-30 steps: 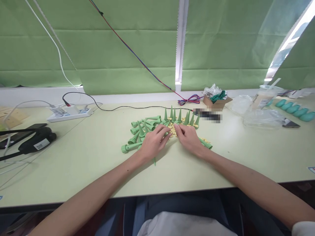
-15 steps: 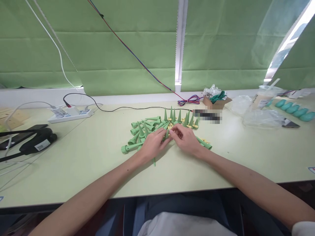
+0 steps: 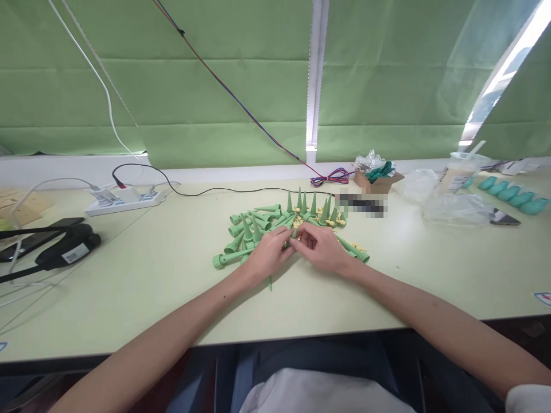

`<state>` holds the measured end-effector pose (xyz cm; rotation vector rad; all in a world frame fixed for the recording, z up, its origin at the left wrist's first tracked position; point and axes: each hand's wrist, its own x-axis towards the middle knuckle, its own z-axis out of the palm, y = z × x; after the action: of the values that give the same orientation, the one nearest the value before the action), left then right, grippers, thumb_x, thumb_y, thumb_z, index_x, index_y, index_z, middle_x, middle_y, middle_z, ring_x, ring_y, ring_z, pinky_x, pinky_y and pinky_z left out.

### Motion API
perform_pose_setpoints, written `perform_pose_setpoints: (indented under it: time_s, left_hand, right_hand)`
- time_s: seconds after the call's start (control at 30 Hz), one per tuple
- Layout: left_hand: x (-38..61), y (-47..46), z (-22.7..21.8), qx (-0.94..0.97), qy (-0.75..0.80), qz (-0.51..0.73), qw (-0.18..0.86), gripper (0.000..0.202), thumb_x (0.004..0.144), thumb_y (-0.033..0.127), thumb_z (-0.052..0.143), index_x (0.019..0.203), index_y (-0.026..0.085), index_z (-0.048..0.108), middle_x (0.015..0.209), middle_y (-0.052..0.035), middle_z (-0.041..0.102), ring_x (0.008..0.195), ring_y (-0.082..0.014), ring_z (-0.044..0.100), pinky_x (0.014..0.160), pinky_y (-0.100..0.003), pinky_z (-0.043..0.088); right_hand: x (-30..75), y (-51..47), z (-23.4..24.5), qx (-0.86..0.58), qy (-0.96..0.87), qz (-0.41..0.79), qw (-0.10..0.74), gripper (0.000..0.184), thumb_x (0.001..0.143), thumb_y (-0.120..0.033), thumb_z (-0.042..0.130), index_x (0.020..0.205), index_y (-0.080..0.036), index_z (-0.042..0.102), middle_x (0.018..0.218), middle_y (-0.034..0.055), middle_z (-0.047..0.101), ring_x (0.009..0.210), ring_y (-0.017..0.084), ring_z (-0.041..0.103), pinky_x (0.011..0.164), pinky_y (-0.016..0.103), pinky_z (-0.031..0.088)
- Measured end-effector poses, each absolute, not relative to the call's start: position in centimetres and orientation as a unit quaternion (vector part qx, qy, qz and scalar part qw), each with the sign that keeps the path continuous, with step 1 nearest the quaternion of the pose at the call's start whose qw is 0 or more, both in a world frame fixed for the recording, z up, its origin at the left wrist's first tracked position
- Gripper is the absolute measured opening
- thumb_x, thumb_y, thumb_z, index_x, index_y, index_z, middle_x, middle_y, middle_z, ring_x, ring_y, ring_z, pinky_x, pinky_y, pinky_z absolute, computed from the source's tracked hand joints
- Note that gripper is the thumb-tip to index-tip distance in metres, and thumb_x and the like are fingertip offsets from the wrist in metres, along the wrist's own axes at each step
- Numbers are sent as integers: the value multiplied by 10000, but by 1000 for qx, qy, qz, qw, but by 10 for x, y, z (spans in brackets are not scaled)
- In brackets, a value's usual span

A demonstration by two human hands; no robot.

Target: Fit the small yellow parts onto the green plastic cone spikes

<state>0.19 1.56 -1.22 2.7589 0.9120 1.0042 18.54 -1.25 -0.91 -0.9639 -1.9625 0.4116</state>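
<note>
My left hand (image 3: 267, 253) is closed around a green plastic watering spike (image 3: 294, 234), whose pointed part shows between the two hands. My right hand (image 3: 323, 249) meets it from the other side, with thumb and index finger pinched on the same spike. Most of the held piece is hidden behind my fingers. Around both hands lie several more green spikes (image 3: 233, 257); some lie flat, with hollow ends showing. Behind my hands several spikes stand point up (image 3: 314, 202), with small yellow valves (image 3: 330, 222) at their bases.
A white power strip (image 3: 124, 202) and a black strapped device (image 3: 71, 246) are on the left. At the back right stand a small cardboard box (image 3: 379, 182) and a plastic cup (image 3: 457, 175), near clear plastic bags (image 3: 458, 207), a phone (image 3: 504, 217) and teal bulb-shaped pieces (image 3: 522, 198).
My right hand has shifted slightly left, and its thumb and index finger have closed over the spike's pointed part. My left hand has barely moved.
</note>
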Motion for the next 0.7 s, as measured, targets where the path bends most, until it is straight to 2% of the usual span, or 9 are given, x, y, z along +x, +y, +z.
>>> perform_pose_setpoints:
  time_s: [0.1, 0.27, 0.5, 0.6, 0.7]
  left_hand:
    - [2, 15, -12, 894, 308, 321, 55, 168, 893, 109, 547, 748, 172, 490, 709, 6, 488, 658, -129, 482, 562, -234, 357]
    - [5, 14, -13, 888, 332, 306, 88, 165, 880, 117, 534, 737, 176, 476, 709, 3, 488, 670, -138, 486, 592, -245, 376]
    - [7, 11, -10, 882, 346, 296, 120, 104, 863, 129, 519, 775, 177, 490, 753, -7, 547, 638, -134, 503, 604, -258, 399]
    - [8, 8, -8, 878, 349, 292, 148, 64, 874, 140, 516, 924, 172, 539, 809, -9, 589, 619, -124, 519, 592, -252, 401]
    - [8, 6, -7, 875, 343, 292, 180, 261, 893, 169, 519, 1154, 177, 524, 877, -14, 632, 619, -120, 554, 589, -247, 417]
  right_hand:
    - [185, -12, -10, -391, -793, 159, 439, 174, 928, -319, 563, 801, -210, 516, 631, -29, 528, 562, 127, 480, 573, 273, 381]
    - [184, -11, -12, -389, -797, 145, 439, 157, 929, -266, 547, 791, -210, 500, 648, -27, 548, 559, 122, 492, 577, 265, 384]
    - [185, -10, -14, -397, -798, 124, 436, 172, 919, -244, 528, 762, -212, 466, 647, -22, 552, 552, 122, 495, 565, 263, 379]
    - [186, -8, -15, -404, -795, 113, 437, 178, 907, -239, 529, 747, -214, 453, 636, -24, 549, 543, 121, 493, 553, 263, 372]
    - [187, -6, -16, -410, -788, 113, 444, 179, 894, -245, 542, 740, -216, 455, 619, -26, 550, 530, 122, 494, 543, 263, 375]
